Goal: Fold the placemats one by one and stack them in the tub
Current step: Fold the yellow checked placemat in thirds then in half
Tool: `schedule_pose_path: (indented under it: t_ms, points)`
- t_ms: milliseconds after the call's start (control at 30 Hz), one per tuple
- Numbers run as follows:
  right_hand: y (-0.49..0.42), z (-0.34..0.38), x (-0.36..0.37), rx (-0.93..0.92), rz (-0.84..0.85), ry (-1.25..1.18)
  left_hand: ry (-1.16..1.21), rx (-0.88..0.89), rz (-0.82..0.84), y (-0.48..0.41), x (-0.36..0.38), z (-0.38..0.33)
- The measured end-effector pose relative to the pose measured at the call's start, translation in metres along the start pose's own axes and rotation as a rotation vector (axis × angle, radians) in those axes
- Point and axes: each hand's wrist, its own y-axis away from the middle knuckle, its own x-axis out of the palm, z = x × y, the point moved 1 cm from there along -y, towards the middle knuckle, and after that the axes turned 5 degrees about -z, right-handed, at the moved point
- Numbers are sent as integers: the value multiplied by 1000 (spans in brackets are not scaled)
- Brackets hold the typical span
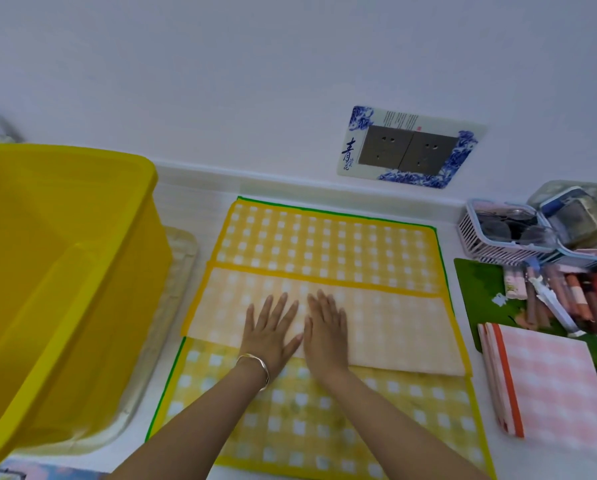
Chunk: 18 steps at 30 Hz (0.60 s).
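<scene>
At three o'clock from the yellow plastic tub, the left hand and right hand press flat on the folded yellow checked fabric placemat, fingers straight and slightly spread. Uneven pressure would likely skew the crease or drag the green-edged checked placemat beneath.

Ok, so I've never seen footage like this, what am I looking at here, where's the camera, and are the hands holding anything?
There is no machine here. This is one picture from a wide-angle camera worn on a person's head, looking down at their own two hands. The left hand, with a bracelet, and the right hand lie flat, fingers straight, pressing on a yellow checked placemat that is partly folded, its pale underside up. They hold nothing. It lies on a green-edged placemat. A yellow tub stands to the left. Folded pink placemats lie to the right, near a white basket and small clutter.
</scene>
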Motion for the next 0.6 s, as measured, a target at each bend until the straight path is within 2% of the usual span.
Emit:
schedule_pose_path:
  t_ms: [200,600]
  points:
    - [9,-17,-3,79,-56,145,-5,13,-26,0,5,-1]
    - [38,-139,-54,301,-154,217,-54,31,-6,0,3,-1]
